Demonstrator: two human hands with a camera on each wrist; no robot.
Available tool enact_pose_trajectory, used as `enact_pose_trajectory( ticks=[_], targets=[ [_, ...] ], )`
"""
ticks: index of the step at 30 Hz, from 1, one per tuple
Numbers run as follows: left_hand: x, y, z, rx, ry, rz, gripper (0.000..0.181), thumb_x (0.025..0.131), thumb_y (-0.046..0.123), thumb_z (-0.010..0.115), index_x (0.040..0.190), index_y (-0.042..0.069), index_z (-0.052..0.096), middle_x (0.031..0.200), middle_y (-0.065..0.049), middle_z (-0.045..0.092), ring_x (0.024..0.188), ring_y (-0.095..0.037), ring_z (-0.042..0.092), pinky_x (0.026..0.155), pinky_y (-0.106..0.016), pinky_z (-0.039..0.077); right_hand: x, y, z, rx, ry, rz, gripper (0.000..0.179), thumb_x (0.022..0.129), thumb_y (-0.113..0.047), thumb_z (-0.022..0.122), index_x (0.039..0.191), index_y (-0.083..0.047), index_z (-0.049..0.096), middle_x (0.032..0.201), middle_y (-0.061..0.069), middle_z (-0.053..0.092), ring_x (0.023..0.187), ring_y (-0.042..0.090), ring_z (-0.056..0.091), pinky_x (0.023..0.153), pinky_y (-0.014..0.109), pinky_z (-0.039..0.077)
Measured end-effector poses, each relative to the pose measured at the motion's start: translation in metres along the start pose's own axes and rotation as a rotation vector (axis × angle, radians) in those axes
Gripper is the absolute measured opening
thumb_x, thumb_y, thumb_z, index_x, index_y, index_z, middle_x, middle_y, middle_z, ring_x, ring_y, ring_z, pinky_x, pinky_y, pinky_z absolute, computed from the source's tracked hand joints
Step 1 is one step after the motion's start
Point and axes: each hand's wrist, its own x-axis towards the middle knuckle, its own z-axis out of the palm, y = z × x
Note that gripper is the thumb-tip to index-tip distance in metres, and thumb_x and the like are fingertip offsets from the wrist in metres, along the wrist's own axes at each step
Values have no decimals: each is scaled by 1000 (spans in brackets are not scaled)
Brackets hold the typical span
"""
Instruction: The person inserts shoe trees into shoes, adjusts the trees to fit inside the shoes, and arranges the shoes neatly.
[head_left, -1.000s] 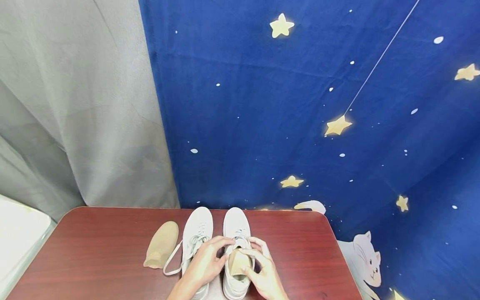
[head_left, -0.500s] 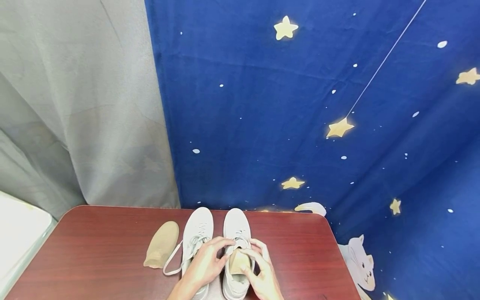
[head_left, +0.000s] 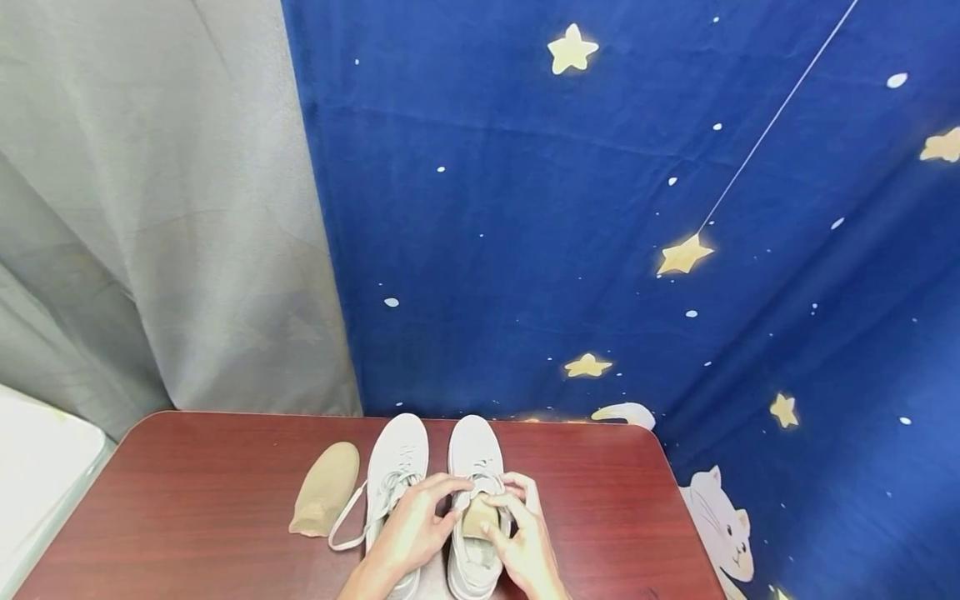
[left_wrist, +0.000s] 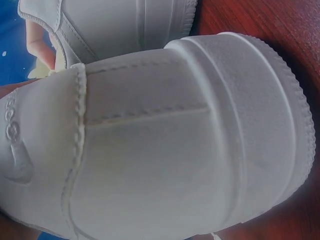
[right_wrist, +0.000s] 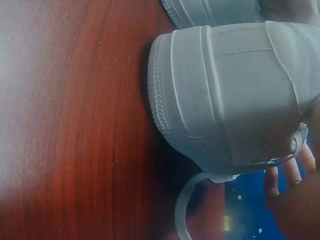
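Observation:
Two white lace-up sneakers stand side by side, toes pointing away. In the head view, a beige shoe insert (head_left: 478, 518) lies partly inside the opening of the right sneaker (head_left: 472, 437). My right hand (head_left: 527, 546) pinches that insert, thumb on its near part and index finger by its far end. My left hand (head_left: 412, 523) reaches across the left sneaker (head_left: 400, 442) and grips the right sneaker's opening near the tongue. A second beige insert (head_left: 325, 490) lies left of the pair. The wrist views show sneaker heels (left_wrist: 150, 150) close up; the insert is hidden there.
The sneakers stand on a reddish-brown table (head_left: 217, 492) with rounded far corners. A loose white lace (head_left: 347, 546) loops out left of the left sneaker. A grey curtain (head_left: 225, 250) and a blue star-patterned curtain (head_left: 487, 275) hang behind. A white surface (head_left: 45, 475) is at far left.
The insert in the right sneaker has slid slightly toward the toe, and my right thumb has moved forward with it. My left hand has stayed nearly still.

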Motion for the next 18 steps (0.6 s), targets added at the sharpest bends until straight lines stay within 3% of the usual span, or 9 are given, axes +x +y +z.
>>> enact_pose_trajectory(
  ticks=[8,13,18],
  targets=[
    [0,-2,0,-15,-7,-3,40,75,5,65,111,22,63,111,8,60,104,-10,55,84,-36,46,-1,5,2,-8,17,37,45,50,10,78,90,-7,68,117,16,47,92,36,53,85,20,41],
    [0,-3,1,-13,0,21,40,75,6,65,112,21,63,111,8,60,103,-10,56,84,-36,46,-7,18,5,-2,33,26,42,53,10,77,90,-8,68,115,21,47,92,36,54,86,21,40],
    [0,-3,2,-11,-4,23,39,76,6,64,112,21,63,111,8,60,103,-11,56,84,-36,46,-16,32,7,-70,38,38,37,59,-1,80,91,-16,69,116,20,49,94,28,54,86,18,39]
  ],
)
